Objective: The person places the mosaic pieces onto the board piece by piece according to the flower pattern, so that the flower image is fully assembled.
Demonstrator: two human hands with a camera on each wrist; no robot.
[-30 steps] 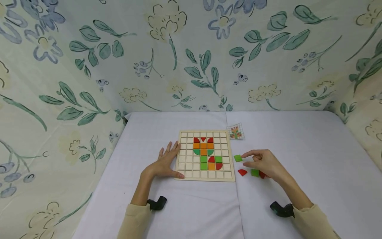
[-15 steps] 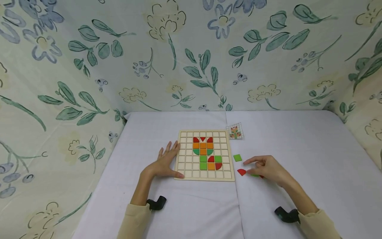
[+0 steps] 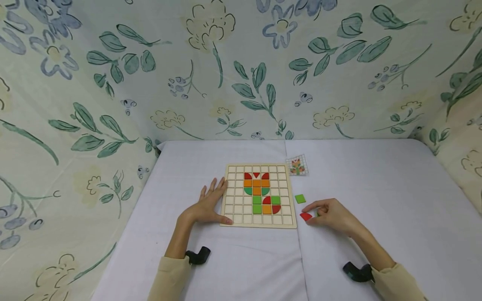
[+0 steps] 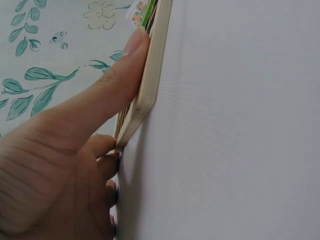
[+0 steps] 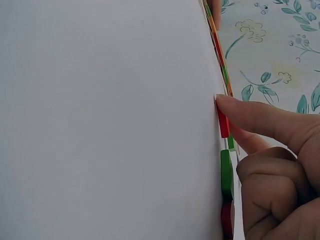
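Observation:
A wooden grid board (image 3: pixel 238 207) lies on the table, with red, orange and green tiles set in its cells. My left hand (image 3: pixel 206 207) rests at its left side, fingers spread along the edge and thumb on the near corner. Right of the board, my right hand (image 3: pixel 335 217) pinches a red quarter-circle tile (image 3: pixel 305 216) between thumb and index finger; the tile is still at table level. In the right wrist view the thumb touches the red tile (image 5: pixel 223 122), while the other fingers are curled. A light green square tile (image 3: pixel 300 198) lies just beyond.
A small pattern card (image 3: pixel 297 165) lies by the board's far right corner. Under the right hand, a green piece (image 5: pixel 227 175) and another red piece (image 5: pixel 227 220) lie on the table, mostly hidden in the head view. White cloth (image 3: pixel 256 263) covers the table; a floral curtain (image 3: pixel 241 71) hangs behind.
My right hand has drawn back from beside the green square tile toward me, and its thumb and index finger have come around the red quarter-circle tile. The left hand has stayed put.

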